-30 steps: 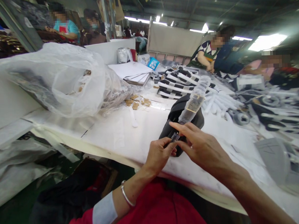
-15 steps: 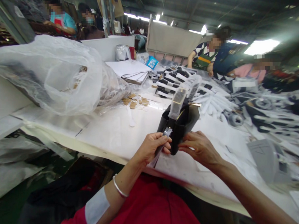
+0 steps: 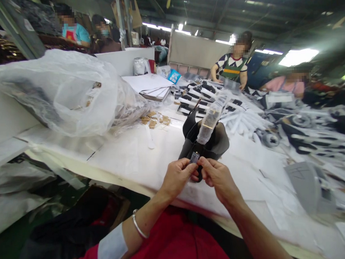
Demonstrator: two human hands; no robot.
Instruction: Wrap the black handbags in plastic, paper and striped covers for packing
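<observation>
Black bag (image 3: 221, 143) over near edge of counter (image 3: 128, 161), right of brown card pieces (image 3: 152, 124). Left hand (image 3: 175, 176) pinches plastic-covered tab (image 3: 194, 157); right hand (image 3: 219, 177) bunches fingertips beside it, grip hidden from me. Best: left pinch steady, right touch light, tab unstrained.

A white table (image 3: 128, 159) bears brown scraps (image 3: 152, 123) and a plastic bag (image 3: 105, 109).

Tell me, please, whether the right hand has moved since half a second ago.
Yes: judged against the brown tags on the table, the right hand has moved leftward, closer to the left hand.
</observation>
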